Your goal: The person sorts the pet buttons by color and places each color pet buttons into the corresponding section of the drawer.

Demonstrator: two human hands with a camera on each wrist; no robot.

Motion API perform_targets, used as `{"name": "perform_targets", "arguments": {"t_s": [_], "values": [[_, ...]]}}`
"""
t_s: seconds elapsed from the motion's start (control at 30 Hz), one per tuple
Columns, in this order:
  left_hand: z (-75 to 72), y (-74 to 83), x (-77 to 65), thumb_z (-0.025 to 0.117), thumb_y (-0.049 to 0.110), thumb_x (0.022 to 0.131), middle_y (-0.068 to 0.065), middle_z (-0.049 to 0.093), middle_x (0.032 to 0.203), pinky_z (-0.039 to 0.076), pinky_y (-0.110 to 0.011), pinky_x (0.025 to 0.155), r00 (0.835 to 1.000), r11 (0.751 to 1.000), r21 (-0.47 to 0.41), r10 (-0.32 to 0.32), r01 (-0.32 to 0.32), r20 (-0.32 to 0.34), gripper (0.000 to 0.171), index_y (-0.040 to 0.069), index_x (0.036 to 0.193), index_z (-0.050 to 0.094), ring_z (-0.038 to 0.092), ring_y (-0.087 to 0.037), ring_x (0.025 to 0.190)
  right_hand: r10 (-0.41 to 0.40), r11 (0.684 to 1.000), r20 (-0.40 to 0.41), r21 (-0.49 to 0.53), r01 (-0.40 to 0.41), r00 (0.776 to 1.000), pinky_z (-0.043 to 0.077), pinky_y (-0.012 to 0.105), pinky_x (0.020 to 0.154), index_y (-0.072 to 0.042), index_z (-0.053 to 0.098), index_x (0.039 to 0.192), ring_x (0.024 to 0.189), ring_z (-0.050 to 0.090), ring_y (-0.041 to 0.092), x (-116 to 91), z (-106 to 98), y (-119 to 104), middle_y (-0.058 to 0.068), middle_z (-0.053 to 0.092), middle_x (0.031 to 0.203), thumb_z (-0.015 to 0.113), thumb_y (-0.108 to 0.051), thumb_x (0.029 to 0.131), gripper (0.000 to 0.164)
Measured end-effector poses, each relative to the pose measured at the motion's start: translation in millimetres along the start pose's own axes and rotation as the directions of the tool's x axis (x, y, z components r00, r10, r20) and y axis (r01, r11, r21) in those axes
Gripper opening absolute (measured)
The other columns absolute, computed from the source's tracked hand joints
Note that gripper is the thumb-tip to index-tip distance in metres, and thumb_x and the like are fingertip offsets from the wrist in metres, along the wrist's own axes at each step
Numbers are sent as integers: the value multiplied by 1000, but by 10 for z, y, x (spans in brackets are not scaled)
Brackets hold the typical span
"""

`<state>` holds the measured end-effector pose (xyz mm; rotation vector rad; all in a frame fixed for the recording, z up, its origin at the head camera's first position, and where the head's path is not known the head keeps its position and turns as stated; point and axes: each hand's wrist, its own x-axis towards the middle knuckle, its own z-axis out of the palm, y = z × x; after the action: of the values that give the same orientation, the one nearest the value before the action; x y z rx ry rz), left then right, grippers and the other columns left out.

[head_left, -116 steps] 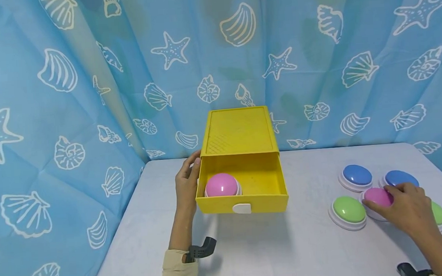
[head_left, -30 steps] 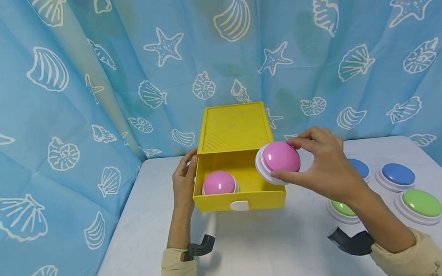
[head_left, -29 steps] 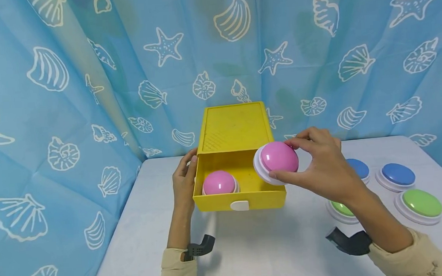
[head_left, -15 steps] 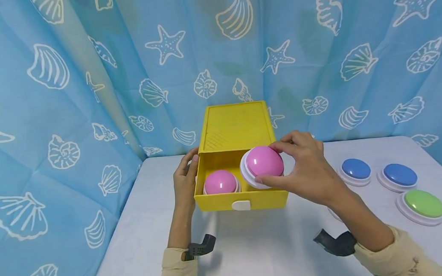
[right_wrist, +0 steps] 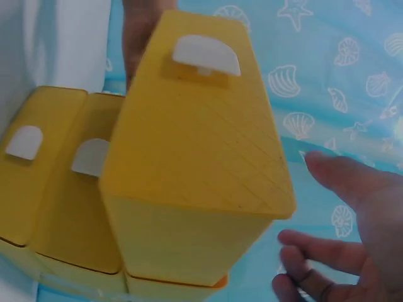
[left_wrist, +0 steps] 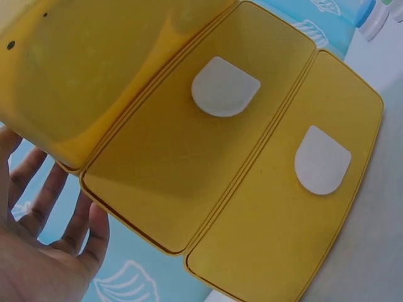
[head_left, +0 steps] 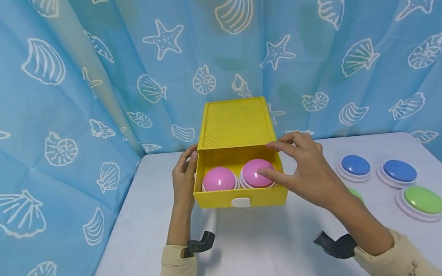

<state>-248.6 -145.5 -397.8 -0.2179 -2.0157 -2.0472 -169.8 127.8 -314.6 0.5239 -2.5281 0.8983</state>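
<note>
Buttons (head_left: pixel 218 179), two pink ones, sit in the yellow drawer (head_left: pixel 210 200) mid-frame. The right hand (head_left: pixel 306 170), fingers spread, is near one; the left hand (head_left: pixel 183 177), fingers spread, touches the box (head_left: pixel 236 123).

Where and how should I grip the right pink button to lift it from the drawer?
I'd pinch the right pink button by its raised dome, coming from above and the right: it sits dome up, the drawer front hides its near lower edge, and the left pink button sits close. The right hand is on that side.
</note>
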Motion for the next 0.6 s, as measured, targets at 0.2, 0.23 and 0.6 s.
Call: {"name": "perform_targets", "arguments": {"t_s": [0.2, 0.23, 0.6], "values": [[12, 40, -6, 57, 36, 103, 0, 64, 130, 53, -32, 95, 1000, 1000, 1, -2, 2, 8, 40, 18, 138, 60, 62, -20, 113, -106, 994, -157, -26, 103, 982, 52, 30, 90, -9, 73, 118, 112, 48, 20, -356, 121, -37, 2, 56, 111, 88, -15, 77, 44], [14, 39, -2, 57, 36, 103, 0, 64, 130, 53, -33, 95, 1000, 1000, 2, 2, -2, 11, 40, 18, 138, 60, 61, -20, 113, -116, 993, -176, -9, 116, 977, 51, 23, 90, -9, 74, 118, 112, 49, 19, -436, 154, -50, 2, 57, 110, 87, -13, 77, 43], [-9, 40, -8, 56, 35, 103, -1, 64, 129, 53, -32, 94, 1000, 1000, 5, 2, -2, 4, 39, 18, 139, 60, 62, -20, 111, -148, 962, -356, 166, 218, 923, 48, 11, 85, -9, 76, 107, 94, 58, 15, -826, 599, -45, 1, 62, 103, 71, -25, 94, 21]]}}
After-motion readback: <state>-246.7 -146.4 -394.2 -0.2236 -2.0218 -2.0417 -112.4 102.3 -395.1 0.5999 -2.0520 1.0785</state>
